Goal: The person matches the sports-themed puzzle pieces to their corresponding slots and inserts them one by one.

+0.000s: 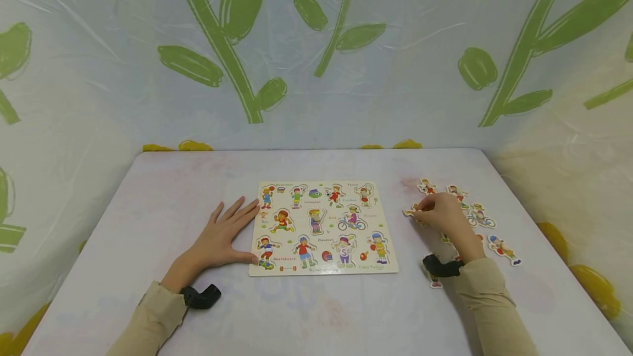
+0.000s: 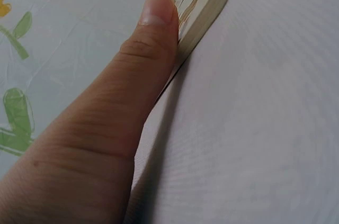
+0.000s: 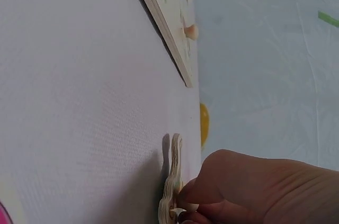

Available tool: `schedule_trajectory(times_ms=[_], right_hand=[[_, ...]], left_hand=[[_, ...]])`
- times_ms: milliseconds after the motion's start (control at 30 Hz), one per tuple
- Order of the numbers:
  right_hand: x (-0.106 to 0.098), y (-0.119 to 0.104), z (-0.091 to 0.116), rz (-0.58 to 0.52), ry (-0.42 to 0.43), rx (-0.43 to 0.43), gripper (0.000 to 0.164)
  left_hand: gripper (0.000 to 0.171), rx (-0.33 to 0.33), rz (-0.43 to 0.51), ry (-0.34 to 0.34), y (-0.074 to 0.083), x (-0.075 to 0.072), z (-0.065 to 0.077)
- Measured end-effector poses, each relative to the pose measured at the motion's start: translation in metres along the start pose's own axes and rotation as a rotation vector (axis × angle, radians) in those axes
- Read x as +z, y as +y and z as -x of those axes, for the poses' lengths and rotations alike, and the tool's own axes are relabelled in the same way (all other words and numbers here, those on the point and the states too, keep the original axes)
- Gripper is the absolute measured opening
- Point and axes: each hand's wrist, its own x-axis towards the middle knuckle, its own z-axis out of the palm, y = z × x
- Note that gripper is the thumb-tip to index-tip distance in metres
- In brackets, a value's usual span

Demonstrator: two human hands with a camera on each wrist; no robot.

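A flat wooden puzzle board point(image 1: 284, 246) with printed sports figures lies on the table. My left hand point(image 1: 217, 240) rests at its left edge, fingers spread and thumb point(image 2: 122, 97) against the side. To the right of the board, my right hand point(image 1: 447, 221) pinches a small wooden puzzle piece point(image 3: 170, 187) between thumb and fingers. Most of that piece is hidden by the hand in the head view. Around the hand lie several loose pieces, among them a cyclist piece point(image 1: 479, 216), a blue-capped figure piece point(image 1: 504, 250) and a footballer piece point(image 1: 426, 186).
The pale table point(image 1: 316, 317) meets a flower-printed sheet point(image 1: 395, 109) at the back. More loose pieces lie partly beneath my right wrist, one with its lower end point(image 1: 435, 283) showing. Black wrist cameras point(image 1: 201, 296) sit on both wrists.
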Motion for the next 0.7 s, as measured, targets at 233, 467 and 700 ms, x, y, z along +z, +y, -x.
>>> schedule_trajectory(times_ms=[233,467,700], right_hand=[[0.002,-0.005,-0.001,-0.02,-0.024,0.009,0.014],[0.005,-0.012,-0.003,-0.041,-0.022,0.013,0.013],[0.011,-0.022,-0.009,-0.048,-0.031,0.017,0.013]], left_hand=[[0.118,-0.002,-0.006,-0.002,0.0,0.0,0.001],[0.118,-0.002,-0.007,-0.003,0.001,0.0,0.001],[0.118,-0.001,-0.006,-0.005,0.001,-0.001,0.001]])
